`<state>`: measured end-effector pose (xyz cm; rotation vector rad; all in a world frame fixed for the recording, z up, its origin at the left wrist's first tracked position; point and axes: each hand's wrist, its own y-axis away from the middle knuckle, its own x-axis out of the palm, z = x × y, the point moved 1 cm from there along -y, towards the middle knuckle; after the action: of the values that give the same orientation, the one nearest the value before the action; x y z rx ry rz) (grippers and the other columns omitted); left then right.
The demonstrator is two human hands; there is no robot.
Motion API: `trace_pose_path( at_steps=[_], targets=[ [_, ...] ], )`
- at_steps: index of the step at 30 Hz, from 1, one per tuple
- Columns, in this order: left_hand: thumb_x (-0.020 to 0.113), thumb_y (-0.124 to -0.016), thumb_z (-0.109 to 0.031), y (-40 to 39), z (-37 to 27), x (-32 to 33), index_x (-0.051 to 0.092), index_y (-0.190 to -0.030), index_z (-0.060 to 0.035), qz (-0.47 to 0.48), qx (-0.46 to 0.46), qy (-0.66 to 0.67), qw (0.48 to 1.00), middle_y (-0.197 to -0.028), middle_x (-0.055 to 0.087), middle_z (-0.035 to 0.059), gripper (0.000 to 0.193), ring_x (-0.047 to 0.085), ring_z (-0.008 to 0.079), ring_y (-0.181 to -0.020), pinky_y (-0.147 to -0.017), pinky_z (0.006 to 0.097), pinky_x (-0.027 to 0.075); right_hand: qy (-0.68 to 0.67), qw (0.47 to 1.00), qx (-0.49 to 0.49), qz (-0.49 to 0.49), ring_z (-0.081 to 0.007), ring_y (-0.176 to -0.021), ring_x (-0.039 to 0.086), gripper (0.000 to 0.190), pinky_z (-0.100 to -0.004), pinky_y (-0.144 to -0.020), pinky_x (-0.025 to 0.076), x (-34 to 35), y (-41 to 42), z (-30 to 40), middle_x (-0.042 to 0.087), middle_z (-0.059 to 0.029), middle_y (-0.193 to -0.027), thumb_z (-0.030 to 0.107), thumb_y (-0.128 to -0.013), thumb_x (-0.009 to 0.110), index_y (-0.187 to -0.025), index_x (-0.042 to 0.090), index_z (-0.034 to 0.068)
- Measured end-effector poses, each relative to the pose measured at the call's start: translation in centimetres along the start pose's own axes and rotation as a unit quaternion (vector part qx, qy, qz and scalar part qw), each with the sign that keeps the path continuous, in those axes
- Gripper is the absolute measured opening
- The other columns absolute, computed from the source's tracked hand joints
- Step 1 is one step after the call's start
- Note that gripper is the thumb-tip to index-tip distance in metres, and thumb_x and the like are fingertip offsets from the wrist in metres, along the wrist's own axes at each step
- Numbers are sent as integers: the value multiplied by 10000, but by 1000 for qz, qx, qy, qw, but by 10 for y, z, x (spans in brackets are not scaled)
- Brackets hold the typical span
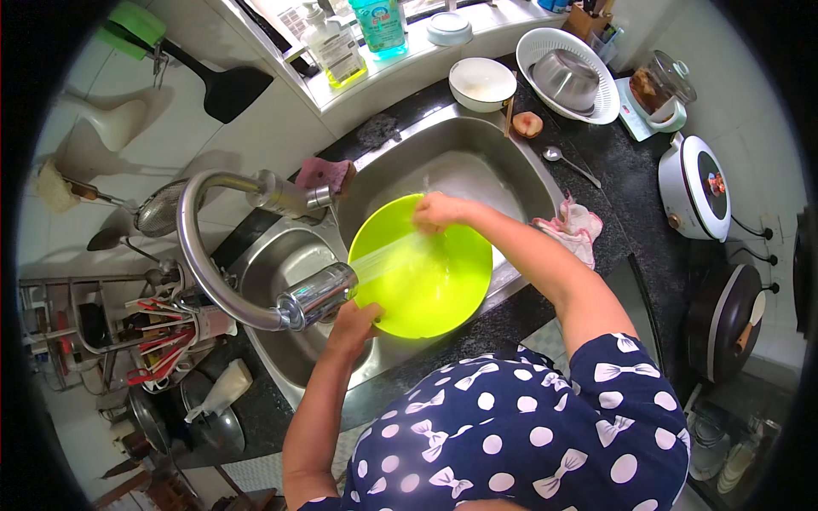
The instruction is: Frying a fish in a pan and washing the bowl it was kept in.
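A bright yellow-green plastic basin is tilted over the right bowl of the stainless-steel sink. My left hand grips its near-left rim, thumb on the inside. My right hand is at the far side of the basin, its fingers curled down by the inner wall; they are blurred, so whether they hold anything is hidden. From the chrome pull-down head of the arched faucet, a spray of water runs into the basin and towards my right fingers.
A pink sponge lies behind the faucet base. Right of the sink are a cloth, a metal spoon, a cut fruit and a white bowl. A white colander holds a steel bowl. An electric pot stands further right.
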<state>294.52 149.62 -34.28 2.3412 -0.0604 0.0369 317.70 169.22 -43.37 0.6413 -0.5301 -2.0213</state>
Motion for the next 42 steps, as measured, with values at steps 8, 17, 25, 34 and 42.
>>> trace_pose_path(
  at_steps=[8, 17, 25, 34, 42],
  targets=[
    [568, -823, -101, -32, 44, -26, 510, -1225, -41, 42, 7, 68, 997, -1111, 611, 115, 410, 650, 229, -907, -697, 367, 587, 63, 952, -191, -231, -287, -1035, 604, 341, -376, -915, 467, 31, -7, 46, 638, -157, -1106, 125, -806, 599, -1126, 606, 7],
    [524, -821, -33, -23, 16, 36, 400, -1274, -75, 42, 26, 186, 981, -1108, 576, 101, 471, 643, 247, -908, -640, 388, 593, -312, 944, -96, -47, -187, -1076, 503, 602, -372, -858, 453, 72, -44, 124, 457, -131, -1353, 104, -765, 615, -1325, 410, 15],
    [505, -836, -45, -25, 20, 35, 392, -1280, -30, 43, -53, 206, 976, -1173, 553, 165, 459, 629, 302, -980, -761, 445, 578, -510, 855, -89, 27, -151, -814, 597, 294, -272, -688, 487, 57, 4, 146, 611, -20, -988, 87, -809, 591, -1101, 571, 66],
    [506, -799, -47, -12, 26, 43, 435, -1255, -15, 17, 17, 141, 990, -1110, 579, 142, 463, 614, 251, -968, -748, 428, 569, 329, 943, -42, -35, -340, -969, 605, 430, -429, -837, 484, 52, 42, 4, 602, -232, -1065, 201, -815, 612, -1199, 553, 17],
    [491, -759, -23, 10, 0, 54, 312, -1405, -43, -148, 242, -152, 947, -1254, 528, 202, 671, 551, 330, -1125, -927, 367, 451, 140, 947, -65, -281, -357, -848, 605, 364, -448, -753, 499, 104, 37, -7, 594, -253, -934, 155, -790, 634, -1100, 505, 16]
  ],
)
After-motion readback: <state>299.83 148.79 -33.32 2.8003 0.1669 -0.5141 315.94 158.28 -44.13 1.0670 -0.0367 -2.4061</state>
